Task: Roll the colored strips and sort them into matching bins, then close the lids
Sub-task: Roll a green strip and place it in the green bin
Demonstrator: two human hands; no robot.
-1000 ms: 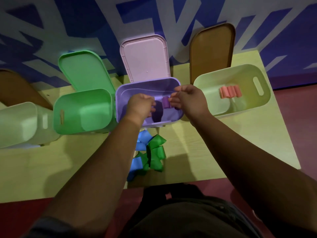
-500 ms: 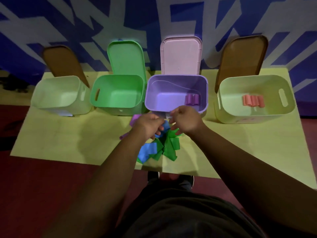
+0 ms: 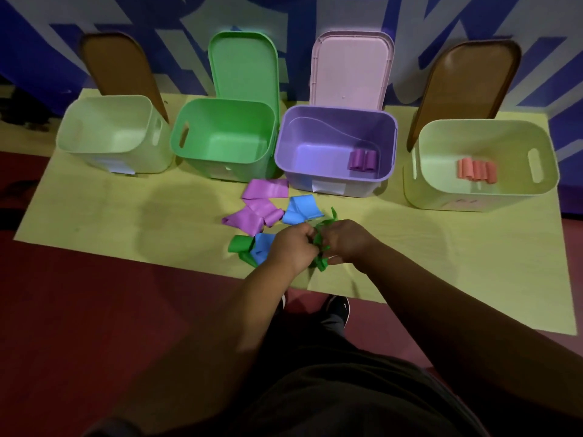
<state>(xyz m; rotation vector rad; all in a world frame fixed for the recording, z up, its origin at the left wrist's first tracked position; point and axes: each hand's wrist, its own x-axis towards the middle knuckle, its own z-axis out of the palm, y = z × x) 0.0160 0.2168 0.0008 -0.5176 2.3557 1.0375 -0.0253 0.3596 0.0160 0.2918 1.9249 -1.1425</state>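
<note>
Both hands meet over the strip pile near the table's front edge. My left hand (image 3: pixel 291 247) and my right hand (image 3: pixel 348 242) each grip a green strip (image 3: pixel 320 244) held between them. Loose purple strips (image 3: pixel 262 205), blue strips (image 3: pixel 301 209) and another green strip (image 3: pixel 241 244) lie just left of the hands. Rolled purple strips (image 3: pixel 362 159) sit in the purple bin (image 3: pixel 334 184). Rolled salmon strips (image 3: pixel 476 170) lie in the right pale bin (image 3: pixel 479 201). The green bin (image 3: pixel 220 165) and the left pale bin (image 3: pixel 113 159) show no strips inside.
All the lids stand open against the wall: brown lid (image 3: pixel 121 70), green lid (image 3: pixel 243 64), pink lid (image 3: pixel 351 67) and brown lid (image 3: pixel 463 80). The yellow table (image 3: pixel 126 222) ends close to my shoes (image 3: pixel 339 305) on a red floor.
My hands left the purple bin, where a purple roll stays, and came back toward me to the pile. They now grip a green strip. The camera pulled back.
</note>
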